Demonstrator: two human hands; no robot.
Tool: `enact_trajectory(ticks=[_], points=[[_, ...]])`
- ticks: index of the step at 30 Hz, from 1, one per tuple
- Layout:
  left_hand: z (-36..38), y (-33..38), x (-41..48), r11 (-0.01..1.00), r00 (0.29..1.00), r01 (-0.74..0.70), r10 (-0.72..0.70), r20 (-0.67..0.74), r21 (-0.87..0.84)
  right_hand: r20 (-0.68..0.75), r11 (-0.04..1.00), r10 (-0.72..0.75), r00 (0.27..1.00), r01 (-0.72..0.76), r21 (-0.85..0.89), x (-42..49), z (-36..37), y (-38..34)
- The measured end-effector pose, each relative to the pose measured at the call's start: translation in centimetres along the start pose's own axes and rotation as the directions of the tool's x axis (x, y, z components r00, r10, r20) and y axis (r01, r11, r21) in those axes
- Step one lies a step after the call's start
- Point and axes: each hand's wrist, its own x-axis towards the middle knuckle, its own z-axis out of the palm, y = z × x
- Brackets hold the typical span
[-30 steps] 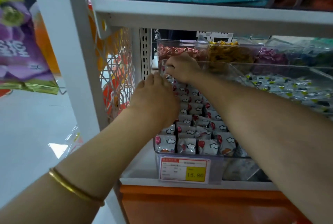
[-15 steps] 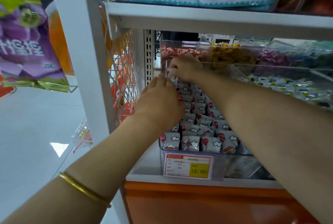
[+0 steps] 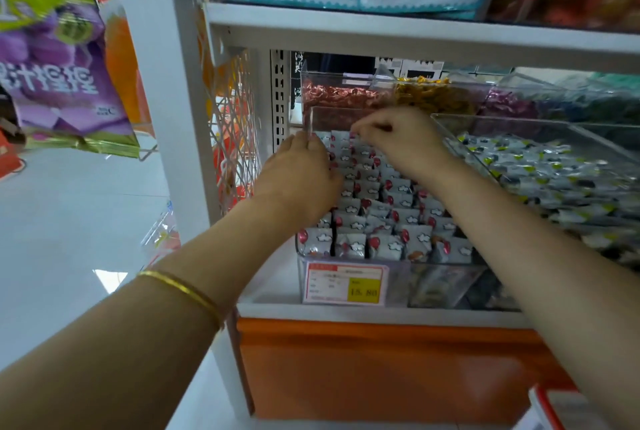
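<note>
A clear plastic bin [image 3: 313,118] on the shelf holds rows of small white wrapped sweets [image 3: 375,215] printed with clouds and red hearts. My left hand [image 3: 299,173] lies with straight fingers against the left side of the rows, fingertips near the bin's left wall. My right hand [image 3: 401,139] reaches to the back of the bin, its fingers curled and pinching a sweet at the far row. A gold bangle sits on my left wrist.
A price tag [image 3: 346,282] is on the bin's front. Another clear bin of grey-green sweets [image 3: 554,173] stands to the right. Bins of pink, gold and purple sweets sit behind. The upper shelf [image 3: 415,31] hangs close overhead. Purple snack bags [image 3: 59,76] hang at left.
My right hand shifted a little right along the back row. My left hand slid further in along the left side of the sweets. The view moved closer and leftward.
</note>
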Motion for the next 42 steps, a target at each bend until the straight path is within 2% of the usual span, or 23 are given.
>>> enact_trajectory(ticks=[3, 7, 10, 14, 17, 19, 21, 23, 26, 28, 29, 32, 35, 36, 39, 42], points=[[-0.2, 0.4, -1.2, 0.995, 0.996, -0.011, 0.003, -0.086, -0.100, -0.033, 0.998, -0.001, 0.999, 0.003, 0.055, -5.5, -1.8, -0.9], [0.7, 0.4, -4.7, 0.975, 0.973, -0.100, 0.054, -0.226, -0.198, 0.035, 0.997, -0.046, 0.998, 0.048, -0.068, -10.5, -2.2, -1.8], [1.7, 0.3, -7.1, 0.971, 0.961, -0.160, 0.113, -0.251, -0.175, 0.045, 0.968, -0.103, 0.994, 0.111, -0.225, -11.5, -1.7, -2.1], [2.5, 0.0, -8.0, 0.982, 0.969, -0.164, 0.142, -0.204, -0.096, 0.114, 0.881, -0.154, 0.981, 0.189, -0.434, -11.1, -0.4, -2.3], [2.8, -0.4, -7.9, 0.986, 0.968, -0.161, 0.151, -0.199, -0.036, 0.155, 0.855, -0.157, 0.975, 0.213, -0.472, -10.7, 0.5, -2.2], [2.9, -0.5, -7.9, 0.983, 0.969, -0.167, 0.150, -0.197, -0.072, 0.126, 0.883, -0.182, 0.975, 0.219, -0.416, -10.5, 0.7, -2.2], [2.6, -0.2, -8.0, 0.962, 0.965, -0.180, 0.133, -0.224, -0.205, 0.032, 0.932, -0.207, 0.978, 0.207, -0.297, -10.5, 0.5, -2.5], [1.9, 0.1, -8.2, 0.920, 0.949, -0.202, 0.099, -0.300, -0.337, -0.135, 0.985, -0.170, 0.976, 0.164, -0.058, -10.7, -0.3, -2.9], [0.7, 0.5, -8.7, 0.888, 0.911, -0.261, 0.097, -0.400, -0.379, -0.318, 0.963, -0.031, 0.947, 0.113, 0.243, -11.5, -2.1, -2.9], [0.3, 0.7, -9.3, 0.903, 0.911, -0.266, 0.122, -0.394, -0.336, -0.366, 0.905, 0.093, 0.926, 0.075, 0.419, -12.2, -3.1, -2.8], [0.3, 0.8, -9.6, 0.912, 0.916, -0.260, 0.130, -0.379, -0.316, -0.365, 0.842, 0.162, 0.917, 0.064, 0.536, -12.6, -3.5, -2.7], [0.1, 1.1, -10.2, 0.905, 0.943, -0.238, 0.128, -0.308, -0.353, -0.249, 0.574, 0.330, 0.911, 0.016, 0.818, -13.6, -4.0, -2.7], [-0.2, 1.1, -10.5, 0.788, 0.960, -0.251, 0.128, -0.249, -0.562, -0.115, 0.437, 0.369, 0.922, -0.063, 0.897, -14.3, -3.9, -2.2], [-0.4, 1.1, -10.5, 0.746, 0.969, -0.231, 0.122, -0.213, -0.625, -0.089, 0.444, 0.352, 0.932, -0.082, 0.892, -14.5, -3.9, -2.1], [-0.8, 0.6, -10.6, 0.647, 0.990, -0.138, 0.082, -0.112, -0.750, -0.088, 0.584, 0.242, 0.966, -0.073, 0.809, -14.8, -4.2, -1.7], [-1.0, 0.4, -10.3, 0.417, 0.999, -0.005, 0.032, 0.009, -0.909, -0.116, 0.638, 0.208, 0.971, -0.045, 0.769, -14.9, -4.2, -1.6]])
